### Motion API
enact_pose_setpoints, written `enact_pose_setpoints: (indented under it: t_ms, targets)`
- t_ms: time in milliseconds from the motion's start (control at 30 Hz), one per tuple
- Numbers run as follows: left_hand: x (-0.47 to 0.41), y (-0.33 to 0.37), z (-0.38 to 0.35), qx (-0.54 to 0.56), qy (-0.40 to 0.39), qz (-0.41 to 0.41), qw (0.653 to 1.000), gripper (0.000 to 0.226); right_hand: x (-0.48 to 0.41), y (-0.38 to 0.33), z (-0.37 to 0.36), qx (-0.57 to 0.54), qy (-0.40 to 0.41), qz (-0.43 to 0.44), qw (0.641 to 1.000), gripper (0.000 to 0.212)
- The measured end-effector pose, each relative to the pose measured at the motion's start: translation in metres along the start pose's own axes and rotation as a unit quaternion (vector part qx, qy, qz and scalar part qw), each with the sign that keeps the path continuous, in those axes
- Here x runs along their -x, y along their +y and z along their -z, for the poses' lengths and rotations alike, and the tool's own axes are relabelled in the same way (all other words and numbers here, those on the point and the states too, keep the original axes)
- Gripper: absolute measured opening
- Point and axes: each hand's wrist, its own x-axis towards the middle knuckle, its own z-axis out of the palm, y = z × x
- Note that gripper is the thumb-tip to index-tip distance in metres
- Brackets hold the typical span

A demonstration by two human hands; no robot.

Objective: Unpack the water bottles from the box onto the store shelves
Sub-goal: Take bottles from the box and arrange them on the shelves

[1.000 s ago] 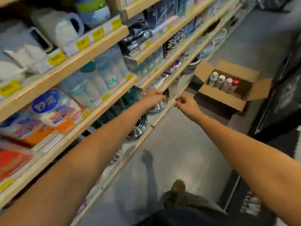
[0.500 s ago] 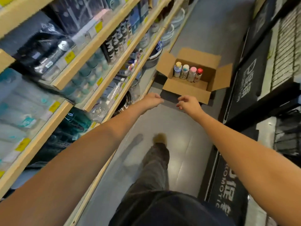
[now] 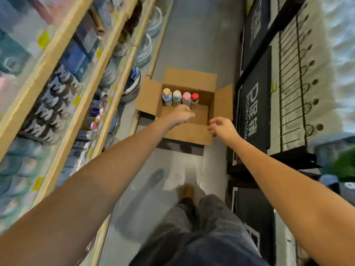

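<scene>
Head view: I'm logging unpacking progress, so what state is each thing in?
Box: on the floor, flaps open.
Bottles: four, capped, upright, in a row inside the box.
Shelves: stocked.
Left hand: over the box, holding nothing.
Right hand: fingers loosely curled, holding nothing.

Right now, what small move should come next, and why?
Probably lower the left hand onto the pink-capped bottle just beyond it. The bottle stands upright in the open box, both hands are empty, and the right hand is only near the box's front corner.

Matt brown cardboard box point(image 3: 187, 132); light wooden shelves point(image 3: 63, 48); smooth grey floor point(image 3: 194, 35).
</scene>
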Motion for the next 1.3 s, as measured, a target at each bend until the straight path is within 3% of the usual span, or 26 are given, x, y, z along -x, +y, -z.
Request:
enact_pose_setpoints:
  t_ms: [133, 267, 400, 467, 633, 767, 833, 933, 1067, 1167, 1300]
  targets:
    - [-0.073, 0.042, 0.007, -0.012, 0.019, -0.010, 1.000, 0.032, -0.065, -0.007, 0.027, 0.004, 0.007, -0.018, 1.000, 0.031]
    - [-0.160, 0.062, 0.011, -0.005, 0.005, 0.023, 1.000, 0.014, -0.146, -0.016, 0.042, -0.008, 0.001, -0.041, 0.999, 0.033]
    - [-0.228, 0.079, 0.022, -0.002, -0.002, 0.075, 0.997, 0.025, -0.229, -0.023, 0.045, -0.031, -0.026, -0.081, 0.996, 0.035]
    - [-0.258, 0.085, 0.030, 0.001, -0.007, 0.086, 0.996, 0.004, -0.268, -0.023, 0.043, -0.024, -0.033, -0.089, 0.995, 0.030]
    - [-0.349, 0.082, 0.036, 0.050, -0.005, 0.112, 0.992, 0.007, -0.366, -0.013, 0.029, -0.005, -0.033, -0.102, 0.994, 0.027]
    - [-0.428, 0.055, 0.031, 0.060, -0.024, 0.139, 0.988, 0.030, -0.441, 0.016, 0.003, 0.001, -0.029, -0.126, 0.992, 0.033]
    - [-0.467, 0.038, 0.027, 0.081, -0.044, 0.145, 0.985, 0.033, -0.477, 0.035, -0.012, -0.013, -0.020, -0.142, 0.990, 0.035]
    - [-0.527, 0.001, 0.014, 0.099, -0.042, 0.158, 0.982, 0.016, -0.529, 0.076, -0.037, -0.023, -0.011, -0.170, 0.985, 0.038]
    - [-0.601, -0.060, -0.013, 0.141, -0.049, 0.176, 0.973, 0.042, -0.595, 0.142, -0.077, -0.037, 0.007, -0.198, 0.979, 0.040]
    - [-0.652, -0.106, -0.040, 0.189, -0.050, 0.190, 0.962, 0.047, -0.646, 0.199, -0.114, -0.062, 0.000, -0.219, 0.974, 0.042]
    - [-0.706, -0.168, -0.083, 0.243, -0.074, 0.200, 0.946, 0.065, -0.699, 0.246, -0.150, -0.085, -0.018, -0.191, 0.978, 0.071]
